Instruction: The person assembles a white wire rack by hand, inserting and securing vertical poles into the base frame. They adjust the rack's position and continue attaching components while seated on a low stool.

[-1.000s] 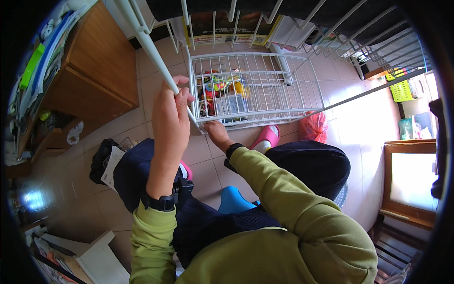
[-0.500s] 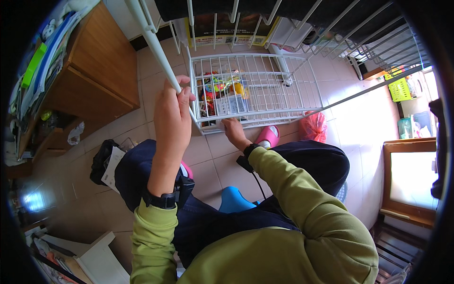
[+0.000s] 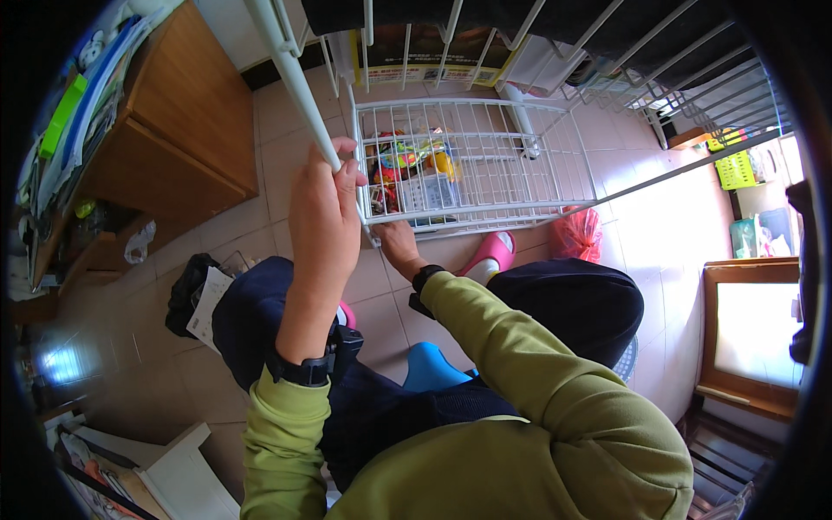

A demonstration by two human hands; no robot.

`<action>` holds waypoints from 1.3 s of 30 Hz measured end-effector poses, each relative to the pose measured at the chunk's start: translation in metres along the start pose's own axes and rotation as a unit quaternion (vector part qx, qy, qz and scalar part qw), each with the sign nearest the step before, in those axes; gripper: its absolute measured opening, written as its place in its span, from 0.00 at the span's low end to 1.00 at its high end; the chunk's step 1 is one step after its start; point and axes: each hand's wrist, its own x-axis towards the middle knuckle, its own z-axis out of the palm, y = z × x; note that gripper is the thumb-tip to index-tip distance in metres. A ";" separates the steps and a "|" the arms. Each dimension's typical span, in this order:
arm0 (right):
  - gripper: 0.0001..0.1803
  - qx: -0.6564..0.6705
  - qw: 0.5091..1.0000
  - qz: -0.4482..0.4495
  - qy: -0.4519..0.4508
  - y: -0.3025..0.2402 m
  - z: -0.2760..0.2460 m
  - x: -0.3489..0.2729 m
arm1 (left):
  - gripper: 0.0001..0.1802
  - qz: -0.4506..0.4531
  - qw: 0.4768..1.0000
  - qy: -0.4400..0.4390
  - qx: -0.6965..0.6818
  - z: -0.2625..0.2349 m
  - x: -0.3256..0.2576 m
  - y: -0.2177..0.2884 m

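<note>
- White wire rack (image 3: 485,208) is right in front of me on the tiled floor (image 3: 373,321), just past my knees, so both arms reach out over my lap.
- Left hand (image 3: 325,217) is on its front-left post (image 3: 303,95): fingers wrapped around the tube, thumb on the near side.
- Right hand (image 3: 399,247) is down low at the front-left corner, fingers bent in toward the rack. Tips are partly hidden, so honestly can't tell if they're pinching the wire or just resting there.
- Nearest hand to that bottom corner is the right one, no contest; the left is higher up the same post.
- From my right fingers, pretty much all of the lower basket lies off to the right and farther away from me. Its long axis goes left to right across my front, with the short side pointing away.
- Post-wise, the long axis is up-down, though the fisheye slants it from upper left toward that corner.
- Colourful packets (image 3: 403,156) show through the wires at the left end.
</note>
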 end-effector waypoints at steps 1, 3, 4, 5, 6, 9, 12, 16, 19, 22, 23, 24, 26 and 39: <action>0.12 0.013 1.000 -0.010 -0.011 -0.002 0.000 -0.001 | 0.10 0.002 1.000 0.002 0.003 0.000 0.000 0.000; 0.13 0.022 0.999 -0.004 -0.037 -0.007 0.002 -0.004 | 0.10 -0.002 1.000 -0.004 0.006 -0.001 0.000 0.000; 0.13 0.027 0.999 -0.032 0.007 -0.009 0.003 -0.005 | 0.11 -0.004 1.000 -0.006 0.007 -0.001 0.000 0.000; 0.13 0.028 0.998 -0.048 0.032 -0.010 0.003 -0.007 | 0.11 -0.009 1.000 -0.005 0.002 -0.001 0.000 0.000; 0.13 0.027 0.994 -0.081 0.069 -0.010 0.003 -0.008 | 0.11 -0.014 1.000 -0.004 -0.004 0.000 -0.001 0.000; 0.13 0.037 0.997 -0.064 -0.038 0.002 -0.002 -0.010 | 0.10 -0.012 1.000 0.000 -0.015 0.002 -0.001 -0.001; 0.12 -0.068 0.985 -0.114 -0.111 0.018 -0.011 -0.009 | 0.10 -0.004 1.000 -0.001 -0.010 0.002 0.000 -0.003; 0.13 -0.094 0.978 -0.142 -0.118 0.025 -0.018 -0.009 | 0.10 0.003 1.000 0.000 -0.005 0.002 0.000 -0.005; 0.11 -0.135 0.973 -0.155 -0.105 0.034 -0.027 -0.016 | 0.10 0.003 1.000 0.001 -0.011 0.002 0.000 -0.005; 0.11 -0.169 0.964 -0.184 -0.086 0.055 -0.046 -0.028 | 0.11 -0.008 1.000 -0.015 -0.006 0.000 -0.001 -0.005; 0.12 -0.167 0.968 -0.169 -0.086 0.063 -0.054 -0.033 | 0.12 -0.012 1.000 -0.022 -0.003 0.000 -0.001 -0.005; 0.12 -0.172 0.966 -0.181 -0.062 0.072 -0.062 -0.038 | 0.12 -0.012 1.000 -0.023 -0.005 0.000 -0.001 -0.004; 0.12 -0.192 0.962 -0.175 -0.082 0.087 -0.078 -0.045 | 0.11 -0.011 1.000 -0.024 -0.008 -0.001 0.000 -0.004; 0.14 -0.086 0.988 -0.115 -0.051 0.042 -0.034 -0.028 | 0.11 -0.022 1.000 -0.015 0.000 0.001 -0.001 0.001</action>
